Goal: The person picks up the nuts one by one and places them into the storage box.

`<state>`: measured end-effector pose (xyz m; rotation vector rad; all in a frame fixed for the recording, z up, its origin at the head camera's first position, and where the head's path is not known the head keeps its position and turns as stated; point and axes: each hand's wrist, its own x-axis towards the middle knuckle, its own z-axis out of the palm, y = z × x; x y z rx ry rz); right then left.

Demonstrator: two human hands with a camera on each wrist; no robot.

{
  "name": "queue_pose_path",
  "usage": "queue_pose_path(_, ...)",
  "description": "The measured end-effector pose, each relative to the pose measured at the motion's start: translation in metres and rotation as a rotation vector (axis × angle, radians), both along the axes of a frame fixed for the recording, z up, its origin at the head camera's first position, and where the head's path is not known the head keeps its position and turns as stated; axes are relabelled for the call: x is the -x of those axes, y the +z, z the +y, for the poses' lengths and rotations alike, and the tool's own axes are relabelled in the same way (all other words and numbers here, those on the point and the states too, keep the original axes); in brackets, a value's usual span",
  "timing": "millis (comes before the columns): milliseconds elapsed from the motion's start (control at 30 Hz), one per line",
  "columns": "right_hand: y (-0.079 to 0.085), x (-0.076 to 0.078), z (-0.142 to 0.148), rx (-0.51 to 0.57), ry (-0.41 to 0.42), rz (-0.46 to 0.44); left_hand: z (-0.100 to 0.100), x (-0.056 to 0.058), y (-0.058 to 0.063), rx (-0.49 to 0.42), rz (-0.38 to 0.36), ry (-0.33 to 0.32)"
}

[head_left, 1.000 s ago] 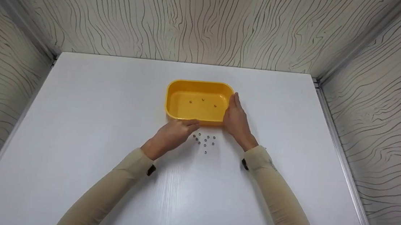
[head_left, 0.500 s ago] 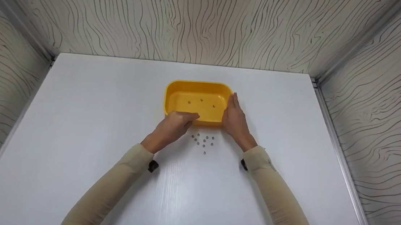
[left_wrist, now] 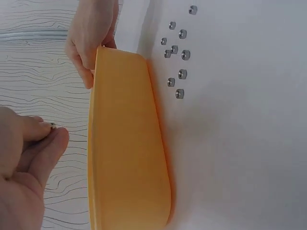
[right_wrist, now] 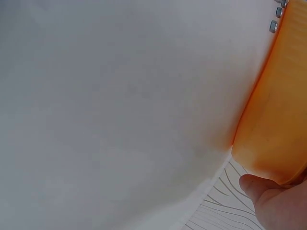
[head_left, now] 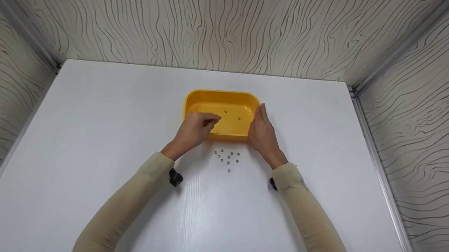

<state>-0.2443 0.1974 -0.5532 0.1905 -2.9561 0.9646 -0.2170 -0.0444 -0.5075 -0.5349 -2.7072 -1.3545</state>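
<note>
A yellow plastic box (head_left: 231, 136) stands on the white table. My left hand (head_left: 193, 129) is over its left part and pinches a small metal nut (left_wrist: 53, 125) between thumb and fingertip, above the rim in the left wrist view. With its fingers along the right end wall, my right hand (head_left: 263, 136) holds the box at the rim; its thumb (right_wrist: 256, 186) shows at the box corner in the right wrist view. Two nuts (head_left: 239, 118) lie visible on the box floor, and my left hand covers part of that floor. Several loose metal nuts (left_wrist: 182, 74) lie on the table in front of the box.
The white table (head_left: 98, 131) ends at a wood-grain patterned back wall (head_left: 217, 28), with similar panels at left and right. A small black device (head_left: 175, 177) sits at my left wrist, and another (head_left: 273, 183) at my right.
My left hand has moved up and forward from the box's near rim to over its inside, now covering one nut there. My right hand and the box stay nearly where they were.
</note>
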Motion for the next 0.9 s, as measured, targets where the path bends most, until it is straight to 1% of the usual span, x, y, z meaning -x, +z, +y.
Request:
queue_pose_path(100, 0.001, 0.0, 0.0, 0.005, 0.003, -0.004, 0.001, 0.005, 0.001, -0.069, -0.047, 0.08)
queue_pose_path(200, 0.001, 0.001, 0.001, 0.007, 0.004, -0.01, 0.002, 0.01, 0.002, -0.146, -0.101, 0.143)
queue_pose_path(300, 0.002, 0.001, 0.0, 0.009, 0.004, -0.016, 0.002, 0.014, 0.005, -0.257, -0.199, 0.186)
queue_pose_path(400, 0.002, 0.001, 0.0, 0.009, 0.004, -0.021, 0.002, 0.016, 0.007, -0.372, -0.322, 0.212)
queue_pose_path(500, 0.002, 0.001, 0.0, 0.005, 0.003, -0.018, 0.002, 0.018, 0.008, -0.499, -0.436, 0.223)
queue_pose_path(600, 0.002, 0.001, 0.0, -0.007, 0.004, -0.009, 0.004, 0.023, 0.009, -0.632, -0.522, 0.234)
queue_pose_path(667, 0.002, 0.001, 0.0, -0.017, 0.003, -0.008, 0.006, 0.026, 0.009, -0.71, -0.559, 0.246)
queue_pose_path(733, 0.003, 0.0, -0.001, -0.024, -0.001, -0.012, 0.008, 0.029, 0.008, -0.75, -0.586, 0.265)
queue_pose_path(800, 0.003, 0.0, -0.001, -0.029, -0.005, -0.018, 0.009, 0.03, 0.007, -0.768, -0.601, 0.285)
queue_pose_path(900, 0.003, -0.001, -0.001, -0.025, -0.007, -0.024, 0.009, 0.031, 0.006, -0.743, -0.611, 0.317)
